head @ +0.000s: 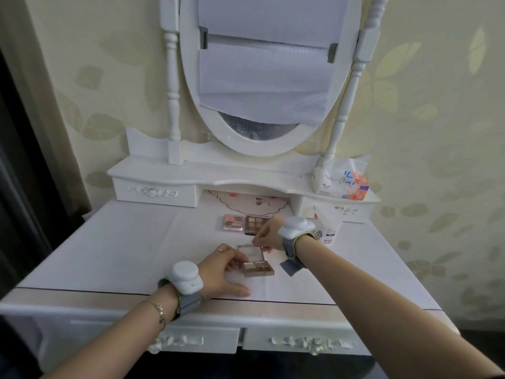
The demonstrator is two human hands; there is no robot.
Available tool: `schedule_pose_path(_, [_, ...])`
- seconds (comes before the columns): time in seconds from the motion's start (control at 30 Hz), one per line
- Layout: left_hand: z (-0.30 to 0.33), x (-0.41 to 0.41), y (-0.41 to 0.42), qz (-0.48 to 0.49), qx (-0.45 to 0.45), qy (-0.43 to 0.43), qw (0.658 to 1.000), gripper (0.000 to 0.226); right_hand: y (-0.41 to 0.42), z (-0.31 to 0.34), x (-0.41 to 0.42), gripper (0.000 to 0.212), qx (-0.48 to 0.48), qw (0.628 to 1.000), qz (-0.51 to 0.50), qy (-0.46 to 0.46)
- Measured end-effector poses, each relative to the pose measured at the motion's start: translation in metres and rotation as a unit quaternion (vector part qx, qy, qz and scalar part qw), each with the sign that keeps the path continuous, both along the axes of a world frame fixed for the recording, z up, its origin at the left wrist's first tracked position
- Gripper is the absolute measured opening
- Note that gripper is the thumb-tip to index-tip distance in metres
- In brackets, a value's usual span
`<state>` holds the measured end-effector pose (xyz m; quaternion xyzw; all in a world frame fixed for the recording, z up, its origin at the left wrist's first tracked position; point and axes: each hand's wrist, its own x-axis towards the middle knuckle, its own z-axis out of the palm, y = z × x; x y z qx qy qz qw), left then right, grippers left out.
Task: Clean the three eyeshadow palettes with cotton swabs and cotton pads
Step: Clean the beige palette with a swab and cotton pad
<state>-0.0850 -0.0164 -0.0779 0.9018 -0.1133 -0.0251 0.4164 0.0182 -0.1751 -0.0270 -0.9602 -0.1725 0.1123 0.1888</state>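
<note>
An open gold palette (258, 268) with brown shades lies in the middle of the white dressing table (114, 250), its clear lid raised. My left hand (222, 272) rests on the table and touches the palette's left side, steadying it. My right hand (266, 232) hovers over the lid and pinches a thin white cotton swab (255, 240). Behind them lie a pink palette (233, 222) and a brown multi-shade palette (255, 223), side by side and partly hidden by my right hand.
A white box of swabs or pads (329, 224) stands at the right behind my right wrist. A tissue pack (345, 179) sits on the raised shelf at the right. An oval mirror (262, 77) covered with white paper rises at the back.
</note>
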Motion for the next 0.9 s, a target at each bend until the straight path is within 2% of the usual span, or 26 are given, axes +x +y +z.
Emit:
schedule_pose_path(0.27, [0.009,-0.002,-0.010,0.040,-0.017,0.006,0.999,0.068,-0.012,0.004,-0.005,0.019,0.044,0.999,-0.006,0.022])
schedule_pose_path(0.4, [0.006,-0.001,-0.007,0.029,0.008,-0.001,1.000,0.076,-0.024,0.015,-0.013,0.020,0.085,0.996,-0.016,0.027])
schedule_pose_path(0.53, [0.002,-0.001,-0.007,0.028,0.018,-0.010,0.999,0.077,-0.047,0.032,-0.015,0.017,0.086,0.996,-0.029,-0.018])
schedule_pose_path(0.7, [0.004,0.001,-0.012,0.023,0.034,-0.021,0.999,0.076,-0.083,0.043,-0.021,0.014,0.071,0.994,-0.083,-0.019])
schedule_pose_path(0.8, [0.005,0.002,-0.012,0.022,0.049,-0.019,0.998,0.073,-0.095,0.043,-0.023,0.015,-0.006,0.994,-0.105,-0.027])
schedule_pose_path(0.9, [0.004,0.001,-0.011,0.023,0.059,-0.020,0.998,0.076,-0.098,0.042,-0.026,0.026,-0.185,0.976,-0.111,-0.001])
